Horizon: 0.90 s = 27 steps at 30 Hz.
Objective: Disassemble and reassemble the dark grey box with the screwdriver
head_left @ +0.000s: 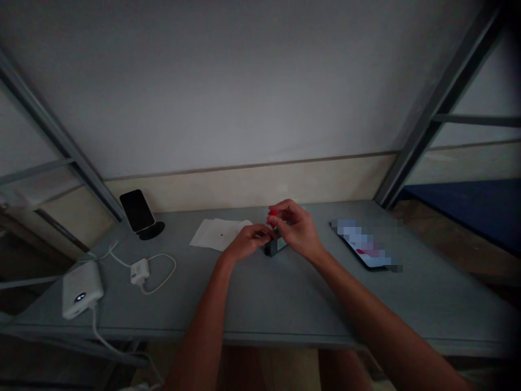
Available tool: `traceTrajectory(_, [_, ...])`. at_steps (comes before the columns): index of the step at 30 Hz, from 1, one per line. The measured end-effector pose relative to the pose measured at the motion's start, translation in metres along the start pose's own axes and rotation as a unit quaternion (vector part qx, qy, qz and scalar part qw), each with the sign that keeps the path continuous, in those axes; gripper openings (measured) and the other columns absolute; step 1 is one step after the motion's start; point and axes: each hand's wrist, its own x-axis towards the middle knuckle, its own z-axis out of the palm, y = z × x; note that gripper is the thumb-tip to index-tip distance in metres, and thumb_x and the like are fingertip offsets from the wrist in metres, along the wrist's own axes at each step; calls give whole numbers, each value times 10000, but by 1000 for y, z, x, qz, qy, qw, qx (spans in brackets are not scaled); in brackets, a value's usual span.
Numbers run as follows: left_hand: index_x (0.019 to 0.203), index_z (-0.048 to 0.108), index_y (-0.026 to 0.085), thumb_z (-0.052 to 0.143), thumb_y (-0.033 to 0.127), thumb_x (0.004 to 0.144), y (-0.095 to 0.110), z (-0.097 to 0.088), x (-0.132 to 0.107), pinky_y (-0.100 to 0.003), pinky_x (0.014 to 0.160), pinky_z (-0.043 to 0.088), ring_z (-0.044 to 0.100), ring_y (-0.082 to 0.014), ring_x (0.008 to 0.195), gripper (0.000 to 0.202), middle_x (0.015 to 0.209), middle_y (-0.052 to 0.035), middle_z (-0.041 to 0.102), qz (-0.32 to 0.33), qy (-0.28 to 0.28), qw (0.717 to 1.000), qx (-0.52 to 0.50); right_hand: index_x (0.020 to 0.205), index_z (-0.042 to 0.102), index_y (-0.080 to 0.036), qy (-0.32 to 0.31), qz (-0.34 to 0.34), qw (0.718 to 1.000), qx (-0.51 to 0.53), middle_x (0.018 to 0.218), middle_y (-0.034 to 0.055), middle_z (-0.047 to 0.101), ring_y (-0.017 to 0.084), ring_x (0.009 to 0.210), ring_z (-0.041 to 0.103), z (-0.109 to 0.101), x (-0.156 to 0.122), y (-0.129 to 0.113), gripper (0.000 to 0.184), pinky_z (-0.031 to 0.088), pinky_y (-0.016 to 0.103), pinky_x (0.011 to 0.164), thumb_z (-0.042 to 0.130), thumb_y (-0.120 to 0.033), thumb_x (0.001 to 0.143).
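Red piece (272,218) is pinched in the right hand (298,225), near the top of the grey box (276,247) on the worktop (285,304). The left hand (248,240) is at this box; its grip I cannot tell. The step seems fine positioning; the next move calls for steadiness.

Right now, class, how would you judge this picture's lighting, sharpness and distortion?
Head view: dim overall, blackest toward the right edge, with soft shadows; the small red item lacks fine detail; the right metal post leans outward, perhaps wide-angle stretch; pixelated blocks cover part of the flat device.
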Motion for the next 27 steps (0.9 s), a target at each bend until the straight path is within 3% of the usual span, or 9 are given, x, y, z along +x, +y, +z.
traceTrajectory(3, [901, 731, 142, 645, 223, 824, -1, 0, 0, -280, 774, 446, 613, -170, 824, 142, 880, -50, 692, -10, -2, 1000, 4, 1028, 652, -214, -33, -3, 999, 19, 1003, 73, 706, 174, 842, 693, -2, 1, -3, 206, 577, 344, 781, 633, -394, 928])
traceTrajectory(7, [905, 728, 140, 641, 232, 828, 1, 1, -1, -270, 771, 438, 601, -165, 825, 149, 882, -44, 685, -9, -1, 1000, 10, 967, 631, -222, -39, 27, 996, 75, 828, 23, 687, 149, 719, 653, 1, 0, -3, 181, 557, 301, 674, 659, -392, 911])
traceTrajectory(11, [906, 726, 138, 639, 237, 838, 3, 1, -1, -273, 788, 441, 607, -170, 835, 148, 878, -44, 693, -21, -7, 1000, 13, 1010, 650, -230, -42, 23, 998, 41, 793, -3, 641, 124, 659, 592, 2, 1, -3, 176, 513, 259, 603, 703, -333, 876])
traceTrajectory(18, [931, 732, 137, 643, 233, 852, 4, -1, -2, -287, 811, 448, 614, -176, 860, 153, 915, -56, 703, -18, -10, 1000, 9, 1075, 694, -236, -64, -4, 998, -8, 1035, 61, 691, 167, 871, 671, -6, 4, -10, 200, 555, 311, 746, 596, -358, 950])
traceTrajectory(23, [924, 735, 142, 646, 248, 845, 4, 0, -2, -289, 805, 447, 616, -178, 850, 159, 903, -54, 704, -26, -15, 1000, -8, 964, 665, -213, -37, 51, 995, 78, 786, 17, 687, 150, 709, 650, -6, 5, -4, 217, 543, 308, 676, 688, -414, 883])
traceTrajectory(27, [910, 734, 147, 649, 258, 834, 3, 0, -1, -292, 813, 441, 612, -180, 849, 159, 880, -48, 702, -19, -10, 1000, 3, 884, 626, -215, -3, 59, 996, 64, 736, -12, 638, 129, 640, 601, -2, 5, 2, 282, 504, 264, 580, 802, -408, 776])
